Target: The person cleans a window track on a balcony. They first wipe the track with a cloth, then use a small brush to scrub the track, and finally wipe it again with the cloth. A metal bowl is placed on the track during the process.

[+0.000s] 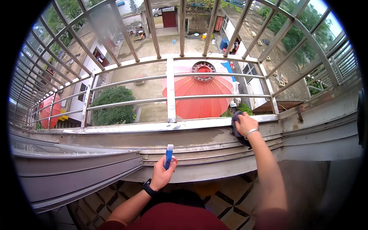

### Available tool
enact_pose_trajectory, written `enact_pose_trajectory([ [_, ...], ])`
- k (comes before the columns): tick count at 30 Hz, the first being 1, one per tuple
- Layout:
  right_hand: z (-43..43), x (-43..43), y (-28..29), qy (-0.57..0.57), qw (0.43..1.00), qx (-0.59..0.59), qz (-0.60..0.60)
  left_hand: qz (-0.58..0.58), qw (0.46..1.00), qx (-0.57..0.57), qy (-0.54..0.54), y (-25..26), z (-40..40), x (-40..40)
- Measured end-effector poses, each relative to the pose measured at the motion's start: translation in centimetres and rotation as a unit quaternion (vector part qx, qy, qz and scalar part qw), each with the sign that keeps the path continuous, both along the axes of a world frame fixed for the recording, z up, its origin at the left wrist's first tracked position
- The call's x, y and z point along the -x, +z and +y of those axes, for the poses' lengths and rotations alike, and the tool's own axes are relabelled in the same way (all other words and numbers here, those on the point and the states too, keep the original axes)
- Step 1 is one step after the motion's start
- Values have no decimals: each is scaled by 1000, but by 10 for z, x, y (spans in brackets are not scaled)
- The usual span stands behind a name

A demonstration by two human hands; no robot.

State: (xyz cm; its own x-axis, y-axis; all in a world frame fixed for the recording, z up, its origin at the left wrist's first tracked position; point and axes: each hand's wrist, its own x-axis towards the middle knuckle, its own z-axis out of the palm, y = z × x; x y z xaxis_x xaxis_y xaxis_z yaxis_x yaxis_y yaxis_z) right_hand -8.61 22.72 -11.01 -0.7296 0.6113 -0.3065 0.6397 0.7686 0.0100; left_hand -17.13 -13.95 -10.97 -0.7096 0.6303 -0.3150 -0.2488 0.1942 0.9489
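Observation:
My left hand (pixel 162 173) grips the blue handle of a small brush (pixel 168 156), its pale bristles pointing up and away from me. It is held over the near edge of the window track (pixel 210 152), whose metal grooves look dirty. Farther right, my right hand (pixel 246 123) has its fingers closed on a dark grey cloth (pixel 238 129). The cloth lies against the outer sill (pixel 201 137) and the bottom rail of the metal window guard (pixel 201 123), and part of it hangs towards the track. A damp-looking darker patch shows on the sill left of the cloth.
Upright bars (pixel 182 28) of the guard enclose the space ahead. Beyond them hangs a large red lantern (pixel 201 99) above a courtyard. A sliding window sash (pixel 80 169) stands at my left, and a wall (pixel 319 143) bounds the right. Tiled floor (pixel 230 198) lies below.

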Motion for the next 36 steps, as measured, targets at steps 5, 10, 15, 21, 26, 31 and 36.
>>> enact_pose_trajectory([
  [5, 44, -12, 12, -99, 985, -136, -34, 10, 1000, 21, -9, -3, -5, 2],
  [10, -116, 107, 5, 230, 934, -78, 262, 1, 999, 34, 36, -8, -6, 7],
  [15, -153, 214, -56, 303, 916, -109, 240, 3, 991, 59, 118, -12, -19, 15],
  [21, -68, 368, -85, 122, 952, -58, 276, 38, 985, 85, 148, -8, -18, 22],
  [26, -31, 418, -95, 21, 949, -78, 304, 44, 987, 85, 132, 14, -1, 27],
  [31, -51, 383, -95, 98, 981, -93, 139, 109, 985, 62, 121, 5, 15, 18],
  [36, 78, 249, -113, 32, 975, -190, 107, 137, 987, 79, 32, 8, 52, 13],
])
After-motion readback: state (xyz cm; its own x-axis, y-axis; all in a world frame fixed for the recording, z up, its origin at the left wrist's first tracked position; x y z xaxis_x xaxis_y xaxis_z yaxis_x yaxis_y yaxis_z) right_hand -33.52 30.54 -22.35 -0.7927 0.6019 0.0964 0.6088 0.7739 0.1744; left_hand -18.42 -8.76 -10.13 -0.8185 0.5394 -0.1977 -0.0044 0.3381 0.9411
